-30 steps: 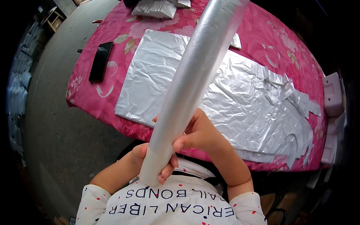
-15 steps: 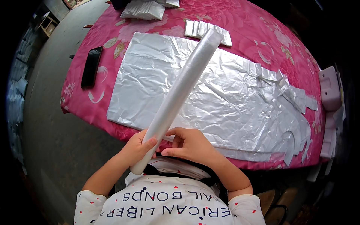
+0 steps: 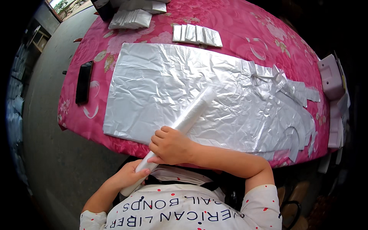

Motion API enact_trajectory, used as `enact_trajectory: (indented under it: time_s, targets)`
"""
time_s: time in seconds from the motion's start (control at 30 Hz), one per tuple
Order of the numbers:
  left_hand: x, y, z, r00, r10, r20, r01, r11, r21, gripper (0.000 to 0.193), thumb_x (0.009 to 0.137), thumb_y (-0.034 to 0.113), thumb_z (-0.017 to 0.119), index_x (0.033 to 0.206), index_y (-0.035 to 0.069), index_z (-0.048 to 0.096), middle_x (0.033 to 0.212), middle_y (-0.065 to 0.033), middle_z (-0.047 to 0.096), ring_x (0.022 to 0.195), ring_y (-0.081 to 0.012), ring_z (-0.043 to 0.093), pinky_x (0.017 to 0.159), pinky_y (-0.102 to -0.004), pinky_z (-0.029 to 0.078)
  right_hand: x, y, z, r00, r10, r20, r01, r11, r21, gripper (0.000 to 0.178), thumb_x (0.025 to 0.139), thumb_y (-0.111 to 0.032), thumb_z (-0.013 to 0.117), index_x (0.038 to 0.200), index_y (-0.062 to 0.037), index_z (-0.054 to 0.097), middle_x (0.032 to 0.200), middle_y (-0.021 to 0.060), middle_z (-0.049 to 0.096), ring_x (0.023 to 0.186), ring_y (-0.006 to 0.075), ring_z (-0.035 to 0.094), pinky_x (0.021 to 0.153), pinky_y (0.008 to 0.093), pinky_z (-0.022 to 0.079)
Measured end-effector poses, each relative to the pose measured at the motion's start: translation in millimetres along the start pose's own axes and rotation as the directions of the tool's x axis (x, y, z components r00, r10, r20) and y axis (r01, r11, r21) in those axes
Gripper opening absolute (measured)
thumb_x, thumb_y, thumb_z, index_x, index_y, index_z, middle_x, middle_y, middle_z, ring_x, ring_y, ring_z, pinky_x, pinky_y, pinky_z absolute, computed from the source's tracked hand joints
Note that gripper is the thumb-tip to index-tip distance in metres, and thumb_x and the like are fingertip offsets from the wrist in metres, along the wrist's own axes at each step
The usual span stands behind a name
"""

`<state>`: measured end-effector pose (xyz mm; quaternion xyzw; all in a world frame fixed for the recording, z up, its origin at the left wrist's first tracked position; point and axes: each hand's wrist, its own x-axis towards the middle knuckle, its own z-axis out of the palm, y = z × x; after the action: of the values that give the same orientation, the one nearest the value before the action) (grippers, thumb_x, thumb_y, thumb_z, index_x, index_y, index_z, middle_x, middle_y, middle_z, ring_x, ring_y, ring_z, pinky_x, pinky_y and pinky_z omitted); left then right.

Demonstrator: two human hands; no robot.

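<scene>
Tilted across my lap and over the table's near edge is a long, whitish roll of thin plastic film. My left hand is wrapped round its lower end, thumb on top. Further up the roll, my right hand grips it from above with curled fingers. Beneath the roll's far end lies a wide stack of flat, crinkled silvery plastic sheets, its right side cut into curves and loose strips.
A pink flowered cloth covers the table. A black phone lies at the left. Folded silvery packets sit beyond the sheets, with another bundle at the far left. Pale pink plastic bins stand at the right edge.
The roll has tipped lower, its far end dropping toward the sheets. My right hand has moved from beside the roll onto its top and closed round it. My left hand is slightly lower.
</scene>
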<state>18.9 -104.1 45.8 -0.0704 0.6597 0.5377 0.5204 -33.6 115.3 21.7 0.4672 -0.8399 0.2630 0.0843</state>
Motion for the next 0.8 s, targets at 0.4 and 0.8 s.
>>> enact_trajectory:
  time_s: [0.4,0.8]
  targets:
    - [1.3,-2.3,-6.1,0.996,-0.027,0.082,0.033,0.997,-0.072,0.04,0.087,0.036,0.058,0.108,0.002,0.052,0.079,-0.0039,0.056,0.065,-0.0104,0.055,0.061,-0.0257,0.048,-71.8,122.8,-94.8,0.551,0.757,-0.351,-0.721,0.644,0.258,0.027,0.089,-0.028,0.055,0.084,-0.0024,0.062,0.077,0.0073,0.061,0.07,0.0202,0.056,0.064,0.0323,0.045]
    - [0.7,-4.2,-5.9,0.997,-0.025,0.08,0.03,0.998,-0.057,0.042,0.088,0.036,0.058,0.111,0.003,0.05,0.082,-0.005,0.056,0.068,-0.0112,0.055,0.063,-0.0271,0.049,-57.2,109.1,-107.9,0.511,0.737,0.443,-0.735,0.106,0.67,0.021,0.085,-0.022,0.065,0.074,-0.0052,0.06,0.062,-0.0032,0.053,0.054,0.0041,0.045,0.051,0.0195,0.036]
